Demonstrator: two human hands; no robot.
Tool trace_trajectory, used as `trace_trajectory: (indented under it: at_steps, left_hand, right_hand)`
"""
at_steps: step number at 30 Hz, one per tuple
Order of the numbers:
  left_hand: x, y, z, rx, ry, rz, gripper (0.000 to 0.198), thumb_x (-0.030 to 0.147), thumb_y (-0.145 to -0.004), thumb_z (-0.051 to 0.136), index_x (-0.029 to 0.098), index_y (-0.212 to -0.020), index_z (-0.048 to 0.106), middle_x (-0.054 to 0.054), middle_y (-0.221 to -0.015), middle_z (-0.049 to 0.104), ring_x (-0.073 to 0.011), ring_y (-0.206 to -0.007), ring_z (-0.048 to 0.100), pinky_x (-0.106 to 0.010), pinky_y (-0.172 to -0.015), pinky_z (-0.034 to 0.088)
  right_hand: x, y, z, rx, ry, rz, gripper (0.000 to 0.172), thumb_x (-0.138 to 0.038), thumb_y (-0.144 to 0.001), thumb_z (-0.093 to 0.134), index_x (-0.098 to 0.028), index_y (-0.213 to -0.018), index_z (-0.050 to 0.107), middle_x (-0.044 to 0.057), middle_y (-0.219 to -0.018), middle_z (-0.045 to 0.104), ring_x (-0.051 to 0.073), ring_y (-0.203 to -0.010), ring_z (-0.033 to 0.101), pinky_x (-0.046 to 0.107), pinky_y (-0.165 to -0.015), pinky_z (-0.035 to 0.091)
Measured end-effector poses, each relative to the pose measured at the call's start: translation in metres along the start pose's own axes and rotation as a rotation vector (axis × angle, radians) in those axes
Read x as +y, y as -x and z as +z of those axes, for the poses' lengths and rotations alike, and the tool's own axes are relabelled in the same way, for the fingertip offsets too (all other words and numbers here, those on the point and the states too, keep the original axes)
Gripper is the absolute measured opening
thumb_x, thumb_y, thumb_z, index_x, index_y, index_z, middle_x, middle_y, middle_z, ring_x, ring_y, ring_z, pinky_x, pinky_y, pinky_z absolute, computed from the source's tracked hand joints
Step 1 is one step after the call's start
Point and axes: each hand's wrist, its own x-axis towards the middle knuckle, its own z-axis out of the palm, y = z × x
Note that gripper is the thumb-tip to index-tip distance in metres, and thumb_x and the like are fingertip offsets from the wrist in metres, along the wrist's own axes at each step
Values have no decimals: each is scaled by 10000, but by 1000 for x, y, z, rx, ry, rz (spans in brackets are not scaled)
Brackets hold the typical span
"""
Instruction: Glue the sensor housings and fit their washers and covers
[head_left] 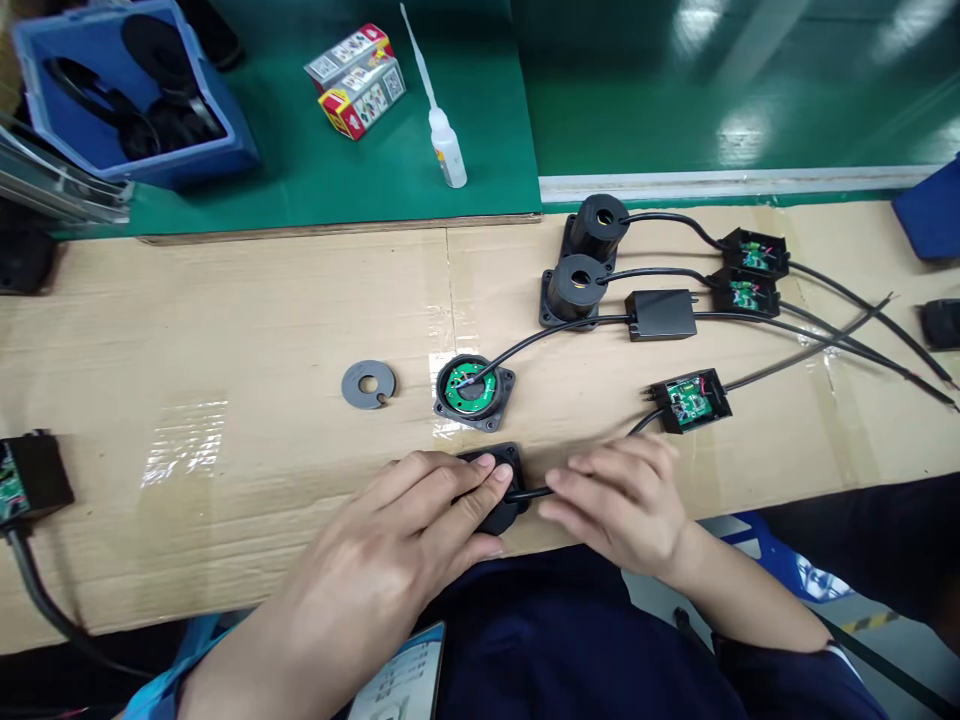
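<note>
My left hand (405, 530) presses its fingers onto a black square-flanged housing (513, 458) at the table's front edge, covering much of it. A black cable (531, 493) comes out of this housing, and my right hand (626, 500) pinches it just to the right. That cable seems to run under my right hand to an open black box (690, 400) with a green circuit board inside. Behind my hands lies a second flanged housing (501, 402), its round green board exposed and a cable attached. A grey notched disc (352, 386) lies flat to its left.
Two upright black cylindrical housings (577, 285) stand behind, wired to small open boxes (754, 250). A closed black box (661, 315) lies nearby. On the green shelf are a white dropper bottle (448, 150), a small carton (360, 80) and a blue bin (247, 150). Cables trail rightward.
</note>
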Motion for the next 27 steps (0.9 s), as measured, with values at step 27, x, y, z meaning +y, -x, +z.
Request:
trace_trajectory:
  at_steps: [27]
  left_hand:
    - [-10,19,52,145,688,-268,357,146,-1059,444,322,-1339,579,-23,-1340,643,-175,-1308,566,-363,-1091,454]
  right_hand:
    - [-21,2,29,-36,8,-136,169,-278,-981,645,-126,-1027,704,-57,-609,635,68,-475,521,236,-499,390]
